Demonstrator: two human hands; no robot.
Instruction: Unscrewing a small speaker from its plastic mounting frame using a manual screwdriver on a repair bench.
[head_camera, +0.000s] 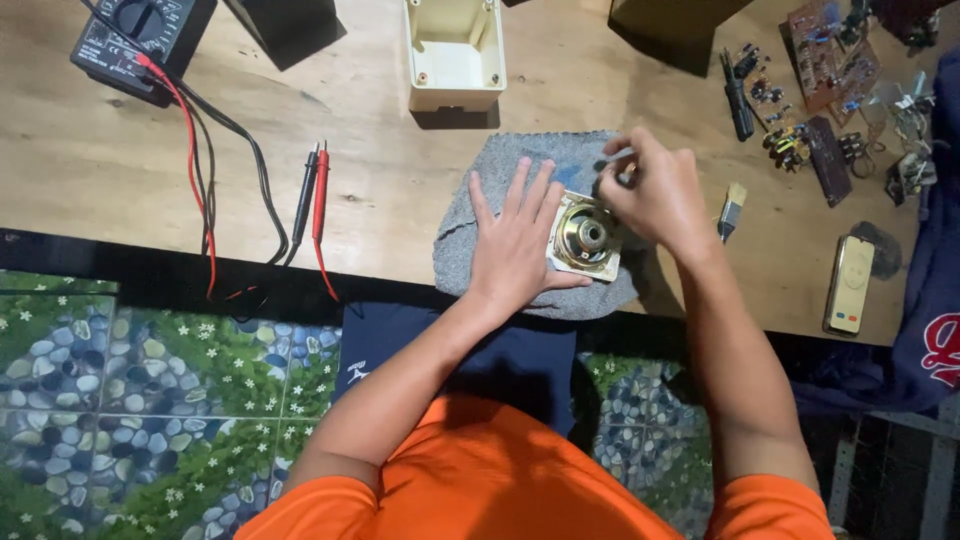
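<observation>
left hand: flat, fingers spread, pressing speaker at its 9 o'clock | right hand: fingers pinched on a small dark part at speaker's 1 o'clock, what it is unclear | speaker: on grey cloth, table centre | brush at 3 o'clock | probes at 9 o'clock | box at 12 o'clock

Wooden worktop, pale, dark front edge. Grey cloth lies flat under both grips; the small gold-framed speaker sits on it, not on the wood. Just beyond the grips: open cream plastic box. Well off past the left grip: black multimeter, its red and black probes lying side by side. Just beside the right grip: small paintbrush. Farther that way: a phone-shaped device, loose circuit boards.
</observation>
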